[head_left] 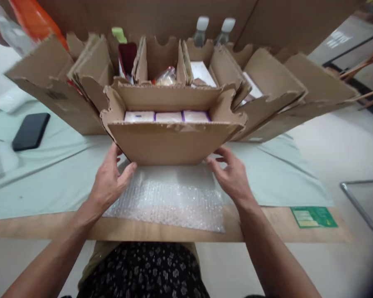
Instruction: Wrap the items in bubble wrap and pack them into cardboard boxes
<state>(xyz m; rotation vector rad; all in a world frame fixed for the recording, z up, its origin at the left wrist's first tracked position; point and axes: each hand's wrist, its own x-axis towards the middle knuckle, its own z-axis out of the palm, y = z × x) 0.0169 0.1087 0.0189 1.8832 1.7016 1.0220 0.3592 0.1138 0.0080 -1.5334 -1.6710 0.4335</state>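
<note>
An open cardboard box stands in front of me on the table, holding three white packs with purple edges side by side. My left hand is at the box's lower left corner, fingers spread and thumb out, touching or nearly touching the cardboard. My right hand reaches to the lower right corner with fingers apart. Neither hand grips anything. A sheet of bubble wrap lies flat on the table beneath both hands, just before the box.
More open cardboard boxes with goods stand behind and to both sides. A black phone lies at the left on the pale green table cover. A green card rests near the wooden table edge at the right. Two bottles stand behind.
</note>
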